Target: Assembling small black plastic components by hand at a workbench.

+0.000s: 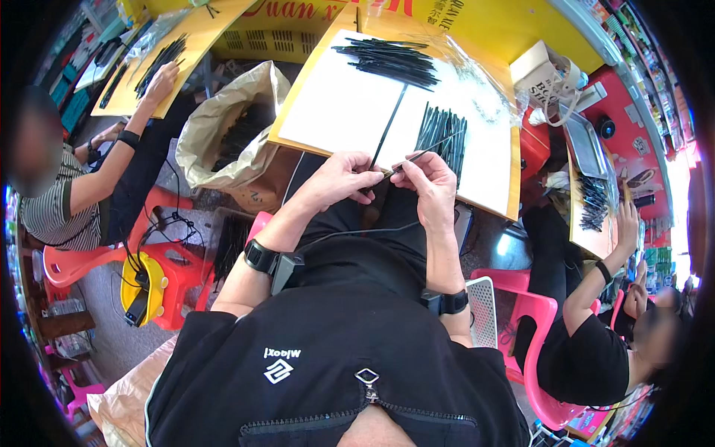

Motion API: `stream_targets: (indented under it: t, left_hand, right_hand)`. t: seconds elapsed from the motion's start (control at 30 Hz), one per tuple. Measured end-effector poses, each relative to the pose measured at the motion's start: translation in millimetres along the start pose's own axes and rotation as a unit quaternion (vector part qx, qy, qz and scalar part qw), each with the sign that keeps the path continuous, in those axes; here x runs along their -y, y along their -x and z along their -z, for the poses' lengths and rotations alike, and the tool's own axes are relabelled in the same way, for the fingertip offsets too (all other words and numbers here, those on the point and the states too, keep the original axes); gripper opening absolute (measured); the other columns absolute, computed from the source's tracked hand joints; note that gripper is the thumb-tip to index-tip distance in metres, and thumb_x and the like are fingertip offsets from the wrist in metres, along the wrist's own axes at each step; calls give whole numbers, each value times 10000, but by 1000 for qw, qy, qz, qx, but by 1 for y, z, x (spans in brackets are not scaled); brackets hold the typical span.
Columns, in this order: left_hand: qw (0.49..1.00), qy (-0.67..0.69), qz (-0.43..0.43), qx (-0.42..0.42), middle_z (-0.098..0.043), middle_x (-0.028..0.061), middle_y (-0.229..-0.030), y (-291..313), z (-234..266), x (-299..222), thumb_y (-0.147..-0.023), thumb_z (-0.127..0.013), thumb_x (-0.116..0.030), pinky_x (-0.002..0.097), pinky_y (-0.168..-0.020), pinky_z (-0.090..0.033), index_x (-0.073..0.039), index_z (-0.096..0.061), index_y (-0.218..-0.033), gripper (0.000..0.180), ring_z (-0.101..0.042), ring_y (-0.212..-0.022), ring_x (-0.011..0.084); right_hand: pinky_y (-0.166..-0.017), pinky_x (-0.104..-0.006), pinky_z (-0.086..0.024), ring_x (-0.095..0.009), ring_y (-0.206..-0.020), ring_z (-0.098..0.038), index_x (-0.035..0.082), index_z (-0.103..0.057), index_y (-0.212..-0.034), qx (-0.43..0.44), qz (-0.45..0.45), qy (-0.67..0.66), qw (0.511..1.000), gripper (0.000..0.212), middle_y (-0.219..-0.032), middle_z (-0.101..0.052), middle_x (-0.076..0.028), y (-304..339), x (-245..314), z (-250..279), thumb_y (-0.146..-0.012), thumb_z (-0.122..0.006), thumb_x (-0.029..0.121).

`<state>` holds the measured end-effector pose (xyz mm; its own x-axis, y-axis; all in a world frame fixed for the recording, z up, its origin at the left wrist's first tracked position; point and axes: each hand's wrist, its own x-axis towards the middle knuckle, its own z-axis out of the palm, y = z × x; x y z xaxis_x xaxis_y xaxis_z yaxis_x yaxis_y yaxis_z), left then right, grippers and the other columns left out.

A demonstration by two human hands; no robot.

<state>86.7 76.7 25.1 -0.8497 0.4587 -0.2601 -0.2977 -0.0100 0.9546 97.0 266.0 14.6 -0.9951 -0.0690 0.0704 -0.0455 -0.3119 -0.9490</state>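
Observation:
My left hand [341, 181] is closed, its thumb and fingers pinching a long thin black strip [389, 127] that points up over the white tabletop [316, 104]. Close beside it, my right hand [432, 188] pinches a second thin dark strip [433, 147] near its end. The fingertips of both hands almost meet in front of the table's near edge, and what lies between them is too small to make out. A loose pile of black strips [387, 62] lies at the far side of the table. A neater bundle of black strips [441, 130] rests beyond my right hand.
A large paper sack [197, 153] with dark pieces inside stands left of the table. Clear plastic film [477, 82] lies at the table's far right. One person [82, 186] works at the left, another [588, 343] at the right. A yellow bucket [153, 290] sits at lower left.

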Motion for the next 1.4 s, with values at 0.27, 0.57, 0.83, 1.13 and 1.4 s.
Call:
stream_targets:
  t: [0.27,0.57,0.83,1.13,1.4]
  left_hand:
    - [999,28,-28,-26,-593,32,-817,1,-5,2,-866,-623,-154,231,-635,-545,-22,-603,-976,172,-606,-727,100]
    - [999,28,-17,-12,-608,27,-794,-2,0,5,-842,-644,-121,238,-638,-541,-33,-616,-926,124,-611,-726,100]
    - [995,-69,-53,-45,-610,12,-730,-12,-1,14,-827,-640,-100,221,-610,-507,-23,-626,-859,84,-596,-687,80]
    - [998,40,-23,-38,-632,28,-839,-9,-6,8,-854,-645,-143,189,-564,-505,-32,-626,-954,151,-627,-746,99]
    - [985,169,15,-14,-625,34,-856,-12,-2,17,-852,-650,-125,189,-564,-514,-35,-619,-969,151,-631,-745,116]
  right_hand:
    - [-630,-234,-540,-141,-707,-656,-10,-588,-943,-14,10,-32,999,89,-836,-659,-96,0,1,-2,-881,-587,53]
    - [-637,-231,-532,-132,-709,-649,-13,-594,-930,-16,11,-37,999,83,-846,-661,-103,1,-2,-5,-882,-588,55]
    - [-624,-222,-521,-121,-694,-639,-18,-570,-901,-53,32,27,998,66,-838,-657,-109,1,-6,-9,-890,-570,47]
    - [-614,-223,-522,-121,-670,-635,-6,-561,-887,-69,26,-3,997,71,-816,-650,-99,-2,-6,-4,-899,-558,64]
    - [-611,-224,-523,-127,-674,-641,-17,-581,-913,-76,9,-22,997,104,-824,-654,-100,-1,-5,-6,-891,-585,84]
